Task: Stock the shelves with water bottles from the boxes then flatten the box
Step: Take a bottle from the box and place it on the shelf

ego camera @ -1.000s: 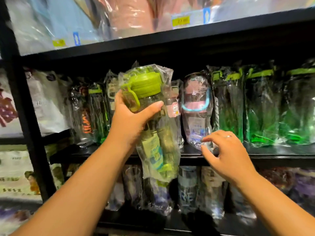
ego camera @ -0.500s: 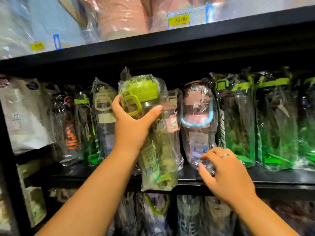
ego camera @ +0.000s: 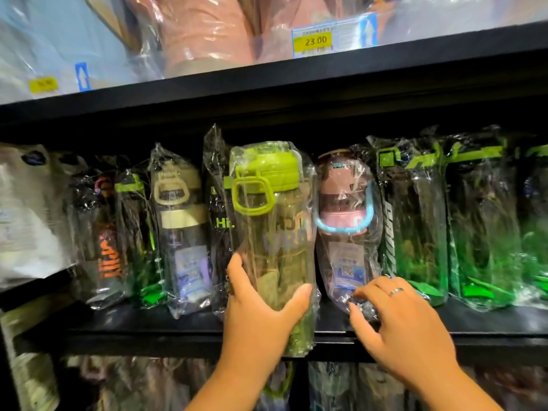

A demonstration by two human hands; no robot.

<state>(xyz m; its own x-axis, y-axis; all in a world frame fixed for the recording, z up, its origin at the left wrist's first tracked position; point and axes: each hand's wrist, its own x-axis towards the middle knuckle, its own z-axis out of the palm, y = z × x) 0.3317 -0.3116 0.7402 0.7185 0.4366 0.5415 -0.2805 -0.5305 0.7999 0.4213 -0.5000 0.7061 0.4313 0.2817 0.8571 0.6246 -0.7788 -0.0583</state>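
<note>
A clear water bottle with a lime-green lid (ego camera: 271, 226), wrapped in plastic, stands upright at the front edge of the black middle shelf (ego camera: 148, 324). My left hand (ego camera: 261, 312) grips its lower part. Its wrap hangs below the shelf edge. To its right stands a pink-lidded bottle with a blue strap (ego camera: 345, 223). My right hand (ego camera: 406, 324) has its fingertips on the crinkled wrap at that bottle's base, fingers curled.
More wrapped bottles line the shelf: a beige-lidded one (ego camera: 181, 229) and dark ones to the left, green-trimmed ones (ego camera: 415, 221) to the right. The upper shelf carries a 23.00 price tag (ego camera: 315, 40) and wrapped goods. Lower shelf holds more bottles.
My left hand slid from the bottle's neck down to its lower part and set the bottle upright into the gap on the shelf. My right hand stayed at the pink bottle's base.
</note>
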